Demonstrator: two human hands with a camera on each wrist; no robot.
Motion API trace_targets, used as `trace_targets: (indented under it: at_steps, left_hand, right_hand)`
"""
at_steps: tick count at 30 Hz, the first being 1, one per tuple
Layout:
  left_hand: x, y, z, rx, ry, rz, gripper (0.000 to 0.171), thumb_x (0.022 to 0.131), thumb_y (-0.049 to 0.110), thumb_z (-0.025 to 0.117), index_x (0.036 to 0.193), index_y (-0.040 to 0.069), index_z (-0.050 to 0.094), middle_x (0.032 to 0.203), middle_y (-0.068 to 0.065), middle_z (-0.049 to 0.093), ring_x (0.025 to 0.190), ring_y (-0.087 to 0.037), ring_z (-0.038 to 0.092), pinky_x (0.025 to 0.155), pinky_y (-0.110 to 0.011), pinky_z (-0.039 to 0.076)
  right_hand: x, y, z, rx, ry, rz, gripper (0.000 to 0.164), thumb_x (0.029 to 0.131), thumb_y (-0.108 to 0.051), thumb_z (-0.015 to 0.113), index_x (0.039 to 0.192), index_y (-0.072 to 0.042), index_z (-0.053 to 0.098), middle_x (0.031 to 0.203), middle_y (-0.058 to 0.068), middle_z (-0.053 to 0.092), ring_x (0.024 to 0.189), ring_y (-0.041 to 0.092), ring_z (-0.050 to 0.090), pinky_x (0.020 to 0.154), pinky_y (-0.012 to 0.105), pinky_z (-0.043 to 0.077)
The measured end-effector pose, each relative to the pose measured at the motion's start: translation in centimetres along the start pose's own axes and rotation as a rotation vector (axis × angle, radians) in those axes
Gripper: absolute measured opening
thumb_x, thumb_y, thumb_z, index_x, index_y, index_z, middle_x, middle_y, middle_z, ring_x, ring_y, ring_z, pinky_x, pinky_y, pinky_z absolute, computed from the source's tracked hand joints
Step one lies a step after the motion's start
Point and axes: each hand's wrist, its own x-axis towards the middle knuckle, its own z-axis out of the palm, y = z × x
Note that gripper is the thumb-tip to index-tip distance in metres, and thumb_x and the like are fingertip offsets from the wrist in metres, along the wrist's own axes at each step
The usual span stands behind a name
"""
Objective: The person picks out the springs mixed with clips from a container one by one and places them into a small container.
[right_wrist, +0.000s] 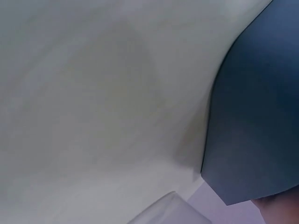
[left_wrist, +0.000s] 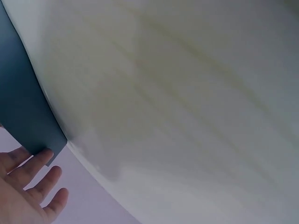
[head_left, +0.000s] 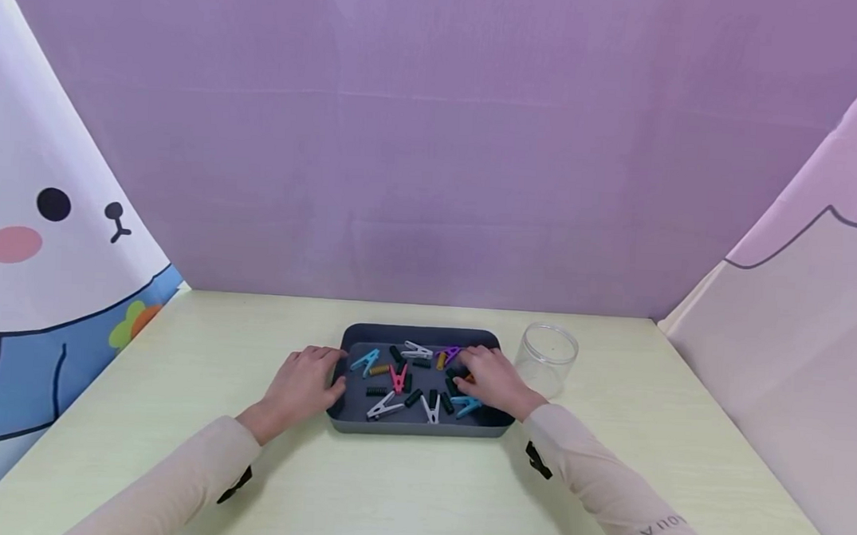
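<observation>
A dark grey tray (head_left: 421, 429) holds clothespins and small ridged, spring-like cylinders. My left hand (head_left: 307, 386) rests at the tray's left end, fingers spread and loosely bent; in the left wrist view its fingertips (left_wrist: 44, 155) touch the outer wall. Over the tray's right part, my right hand (head_left: 494, 378) reaches in with thumb and forefinger apart. Close to its fingertips lie a purple clothespin (head_left: 452, 354) and a yellow cylinder (head_left: 441, 361). An orange piece under the palm is mostly hidden. Blue clothespin (head_left: 467, 404), red clothespin (head_left: 398, 379) and white clothespin (head_left: 383, 407) lie in the tray.
A clear, lidless jar (head_left: 546, 359) stands on the pale table (head_left: 419, 490) just right of the tray, beside my right wrist. A purple cloth wall (head_left: 434, 140) rises behind the table, with printed cloth panels on both sides.
</observation>
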Motion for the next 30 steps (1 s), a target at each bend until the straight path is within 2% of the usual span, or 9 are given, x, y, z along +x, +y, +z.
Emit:
trace_targets:
  at_steps: [8, 18, 30]
  left_hand:
    - [-0.01, 0.07, 0.08, 0.002, 0.016, -0.001, 0.04, 0.079, 0.03, 0.064, 0.113, 0.008, 0.061, 0.111, -0.01, 0.065, 0.105, -0.031, 0.057, 0.087, -0.05, 0.044]
    - [0.07, 0.04, 0.05, 0.006, 0.004, -0.011, 0.042, 0.079, 0.03, 0.065, 0.113, 0.007, 0.06, 0.111, -0.011, 0.064, 0.106, -0.031, 0.056, 0.087, -0.051, 0.044]
    - [0.22, -0.08, 0.34, -0.001, 0.001, -0.011, 0.043, 0.079, 0.031, 0.065, 0.114, 0.008, 0.06, 0.112, -0.011, 0.064, 0.106, -0.031, 0.056, 0.088, -0.051, 0.044]
  right_hand:
    - [0.25, -0.32, -0.05, 0.002, -0.044, 0.033, 0.028, 0.083, -0.031, 0.065, 0.101, -0.009, 0.066, 0.108, 0.007, 0.064, 0.099, 0.022, 0.057, 0.089, 0.043, 0.044]
    - [0.72, -0.65, 0.22, -0.027, -0.049, 0.052, 0.019, 0.081, -0.029, 0.067, 0.09, -0.012, 0.067, 0.092, 0.002, 0.064, 0.085, 0.018, 0.055, 0.076, 0.035, 0.044]
    - [1.05, -0.69, 0.39, -0.017, -0.018, 0.047, 0.011, 0.079, -0.023, 0.068, 0.08, -0.013, 0.065, 0.084, 0.001, 0.062, 0.079, 0.018, 0.055, 0.068, 0.035, 0.042]
